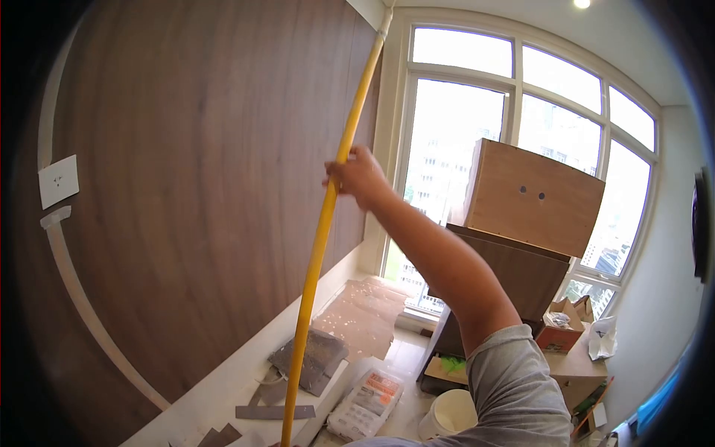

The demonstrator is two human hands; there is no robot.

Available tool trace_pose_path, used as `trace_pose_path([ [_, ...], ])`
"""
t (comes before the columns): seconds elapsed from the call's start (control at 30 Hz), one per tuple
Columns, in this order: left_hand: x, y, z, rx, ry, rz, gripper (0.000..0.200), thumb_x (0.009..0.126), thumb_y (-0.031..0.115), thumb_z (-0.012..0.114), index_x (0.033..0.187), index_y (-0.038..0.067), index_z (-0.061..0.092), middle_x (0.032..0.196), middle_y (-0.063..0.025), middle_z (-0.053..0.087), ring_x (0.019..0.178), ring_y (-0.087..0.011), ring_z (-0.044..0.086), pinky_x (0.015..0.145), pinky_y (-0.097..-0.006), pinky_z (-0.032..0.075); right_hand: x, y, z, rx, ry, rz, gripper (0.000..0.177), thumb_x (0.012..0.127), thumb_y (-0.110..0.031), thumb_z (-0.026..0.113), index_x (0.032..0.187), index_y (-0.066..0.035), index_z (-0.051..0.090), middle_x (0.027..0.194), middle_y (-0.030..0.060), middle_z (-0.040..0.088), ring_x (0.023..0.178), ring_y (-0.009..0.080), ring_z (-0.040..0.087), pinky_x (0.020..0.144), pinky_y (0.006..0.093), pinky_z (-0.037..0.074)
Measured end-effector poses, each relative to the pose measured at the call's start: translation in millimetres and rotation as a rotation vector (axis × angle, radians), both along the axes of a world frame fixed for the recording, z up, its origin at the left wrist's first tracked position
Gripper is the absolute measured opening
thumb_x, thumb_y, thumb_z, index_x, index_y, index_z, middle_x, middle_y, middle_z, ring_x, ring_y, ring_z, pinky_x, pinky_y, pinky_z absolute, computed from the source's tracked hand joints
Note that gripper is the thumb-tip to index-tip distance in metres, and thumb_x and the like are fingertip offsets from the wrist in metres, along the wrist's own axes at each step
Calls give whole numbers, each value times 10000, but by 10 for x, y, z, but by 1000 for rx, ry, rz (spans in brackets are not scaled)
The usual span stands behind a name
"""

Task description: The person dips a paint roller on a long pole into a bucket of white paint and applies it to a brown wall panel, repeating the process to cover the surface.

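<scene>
My right hand (357, 177) is wrapped round a long yellow pole (319, 246), its arm reaching up from the lower right in a grey sleeve. The pole runs slightly tilted from the bottom edge to the top of the view, ending in a thin pale section near the ceiling. Whatever is fixed to its top lies outside the picture. Behind the pole stands a brown wood-grain wall panel (201, 164). My left hand does not show; the pole's lower end is cut off by the frame.
A wooden box (532, 197) rests on a brown cabinet (514, 268) by the windows. On the floor are a white bucket (448, 413), a printed bag (366, 402), a grey slab (316, 361) and brown sheeting (365, 316). A wall plate (58, 182) is at left.
</scene>
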State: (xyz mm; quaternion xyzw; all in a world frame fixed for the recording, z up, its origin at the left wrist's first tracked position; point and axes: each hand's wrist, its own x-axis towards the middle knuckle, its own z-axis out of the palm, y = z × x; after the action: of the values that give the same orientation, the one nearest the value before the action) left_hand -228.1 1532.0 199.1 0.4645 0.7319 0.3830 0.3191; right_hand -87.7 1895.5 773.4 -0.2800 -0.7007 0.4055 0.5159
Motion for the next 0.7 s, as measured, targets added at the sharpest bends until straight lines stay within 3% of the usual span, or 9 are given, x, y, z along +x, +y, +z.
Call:
trace_pose_path([
  [0.07,-161,550,258,251,257,-10,409,956,400,728,896,0,662,700,-101,596,641,-202,565,592,-403,481,-185,180,369,63,16,-28,467,941,-80,701,1313,63,457,1040,168,664,870,280,745,812,403,643],
  [0.13,-311,1067,622,483,26,7,367,962,358,722,974,-3,654,708,-95,621,638,-225,578,608,-411,495,-398,463,646,64,43,22,420,947,-87,696,1281,67,492,1035,162,662,875,274,739,811,392,641],
  [0.2,-399,1461,1383,548,-60,26,337,864,297,830,1063,51,712,683,-57,649,655,-186,649,665,-339,537,-564,631,902,84,53,44,375,951,-92,692,1246,68,524,1031,160,659,880,269,734,810,386,640],
  [0.27,-528,1797,1901,548,-116,-5,431,900,325,806,1173,26,659,752,-30,631,705,-144,621,718,-321,530,-693,689,1047,96,58,42,330,953,-95,689,1206,68,552,1027,162,655,884,267,729,811,385,639],
  [0.4,-737,2359,2752,565,-187,-66,389,918,293,793,1171,31,658,758,-12,625,675,-121,600,671,-302,512,-888,928,1270,137,63,36,339,946,-105,702,1194,80,560,1049,184,648,925,280,727,833,399,640],
  [0.6,-724,2928,3565,601,-277,-155,393,952,295,764,1205,20,641,755,12,589,659,-84,555,656,-271,493,-921,1267,1448,178,57,42,397,940,-125,723,1217,97,546,1142,213,613,1002,317,712,881,425,643],
  [0.7,-743,3372,3543,754,-212,-224,387,983,232,739,1252,3,582,669,33,535,504,-42,498,477,-221,424,-917,1464,1427,163,73,-8,424,933,-131,737,1225,103,538,1157,218,601,1036,332,703,905,442,644],
])
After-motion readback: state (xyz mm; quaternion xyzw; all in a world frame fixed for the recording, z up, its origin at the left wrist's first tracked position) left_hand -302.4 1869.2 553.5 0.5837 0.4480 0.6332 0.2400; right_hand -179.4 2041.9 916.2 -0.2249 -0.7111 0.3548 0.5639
